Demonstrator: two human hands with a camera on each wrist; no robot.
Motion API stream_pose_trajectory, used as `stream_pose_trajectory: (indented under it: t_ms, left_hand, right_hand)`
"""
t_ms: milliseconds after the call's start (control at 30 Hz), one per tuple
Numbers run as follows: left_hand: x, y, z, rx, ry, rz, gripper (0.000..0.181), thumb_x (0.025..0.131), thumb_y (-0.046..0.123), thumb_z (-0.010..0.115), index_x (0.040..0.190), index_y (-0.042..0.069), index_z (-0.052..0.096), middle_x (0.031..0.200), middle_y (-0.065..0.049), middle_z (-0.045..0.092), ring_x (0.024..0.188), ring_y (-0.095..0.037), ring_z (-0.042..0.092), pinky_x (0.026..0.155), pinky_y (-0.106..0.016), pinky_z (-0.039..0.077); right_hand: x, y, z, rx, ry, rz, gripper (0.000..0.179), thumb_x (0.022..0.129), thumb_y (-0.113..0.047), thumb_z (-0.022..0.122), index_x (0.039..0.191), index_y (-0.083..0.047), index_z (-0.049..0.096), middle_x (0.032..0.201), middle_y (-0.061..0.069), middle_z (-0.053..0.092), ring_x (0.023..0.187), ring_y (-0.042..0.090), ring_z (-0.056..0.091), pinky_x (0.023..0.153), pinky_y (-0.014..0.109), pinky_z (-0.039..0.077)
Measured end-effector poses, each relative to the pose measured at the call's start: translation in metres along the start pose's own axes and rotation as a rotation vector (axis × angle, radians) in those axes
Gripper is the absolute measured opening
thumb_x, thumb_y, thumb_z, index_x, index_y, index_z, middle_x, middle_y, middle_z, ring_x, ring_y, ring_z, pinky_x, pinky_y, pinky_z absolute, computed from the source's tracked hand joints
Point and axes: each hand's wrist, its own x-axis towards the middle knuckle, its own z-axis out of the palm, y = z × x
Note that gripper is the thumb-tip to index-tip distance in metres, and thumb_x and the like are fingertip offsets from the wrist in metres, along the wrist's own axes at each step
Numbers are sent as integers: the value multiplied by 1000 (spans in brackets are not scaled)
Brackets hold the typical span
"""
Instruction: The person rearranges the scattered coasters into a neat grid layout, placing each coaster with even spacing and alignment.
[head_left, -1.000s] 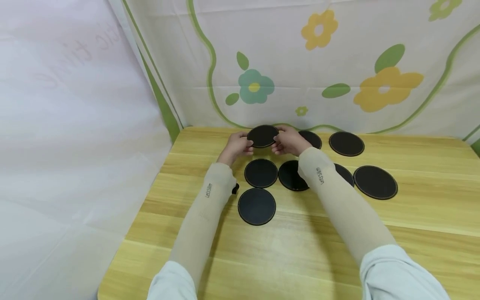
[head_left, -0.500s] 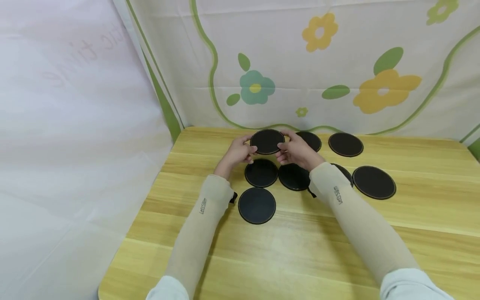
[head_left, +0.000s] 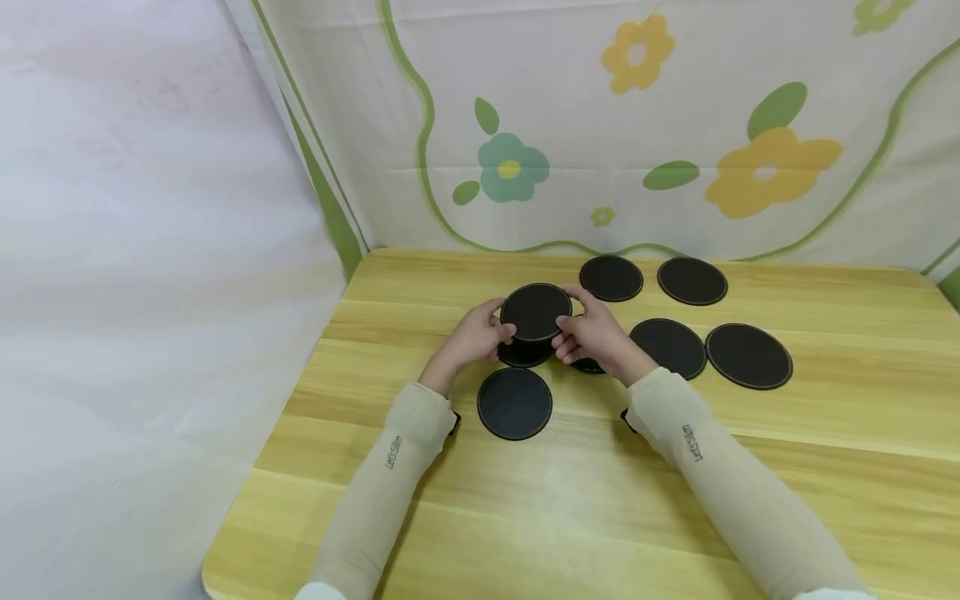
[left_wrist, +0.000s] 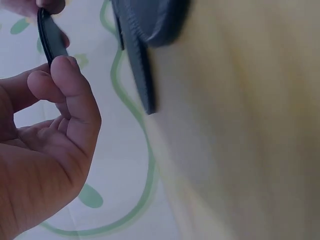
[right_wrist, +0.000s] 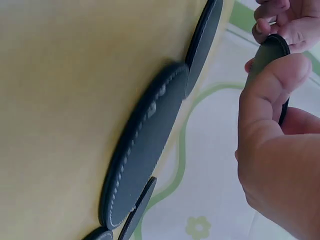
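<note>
Between both hands a round black coaster (head_left: 536, 312) with a stitched rim is held up off the table. My left hand (head_left: 477, 333) pinches its left edge, and my right hand (head_left: 596, 335) pinches its right edge. In the left wrist view the coaster (left_wrist: 52, 35) shows nearly edge-on, with the left hand (left_wrist: 55, 110) at its near side. The right wrist view shows the right hand (right_wrist: 280, 110) on the coaster's edge (right_wrist: 270, 52). Beneath it a second coaster (head_left: 525, 354) lies partly hidden. Another coaster (head_left: 514, 404) lies flat just in front.
Several more black coasters lie on the wooden table (head_left: 570, 508): two at the back, a left one (head_left: 611, 278) and a right one (head_left: 692, 281), and a touching pair (head_left: 667, 348) to the right. A flower-printed white cloth (head_left: 570, 108) hangs behind the table's back edge.
Both hands have brought the held coaster from the table's back edge toward the person. It now overlaps the coaster below it in the head view, and the back-left coaster shows fully.
</note>
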Motion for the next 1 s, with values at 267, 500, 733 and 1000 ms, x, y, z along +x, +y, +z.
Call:
stream_pose_trajectory:
  t_ms: [267, 500, 733, 1000]
  left_hand:
    - [-15, -2, 14, 43, 47, 17, 64, 104, 14, 58, 159, 4, 28, 92, -19, 67, 52, -22, 53, 65, -44, 57]
    - [-29, 3, 29, 86, 62, 50, 65, 104, 15, 58, 159, 2, 27, 91, -20, 66, 52, -18, 53, 58, -35, 55]
    - [-46, 9, 44, 62, 45, 53, 65, 104, 16, 59, 159, 3, 26, 88, -20, 64, 54, -18, 53, 57, -33, 54]
    - [-56, 10, 65, 145, 34, 38, 67, 103, 19, 62, 158, 1, 29, 76, -5, 60, 59, -16, 54, 56, -29, 45]
  right_hand:
    - [-17, 15, 6, 1, 31, -50, 68, 107, -9, 48, 164, -18, 10, 81, 20, 66, 58, 21, 64, 59, 36, 57]
    - [-36, 25, 8, 10, 66, -88, 66, 106, -7, 48, 163, -17, 15, 79, 21, 65, 56, 23, 63, 56, 36, 57]
    - [-59, 31, 4, 14, 66, -86, 66, 106, -5, 47, 163, -16, 14, 75, 21, 65, 54, 22, 62, 55, 36, 56]
    - [-87, 38, -2, -9, 53, -102, 68, 105, -2, 45, 162, -9, 10, 72, 21, 63, 52, 22, 61, 52, 36, 56]
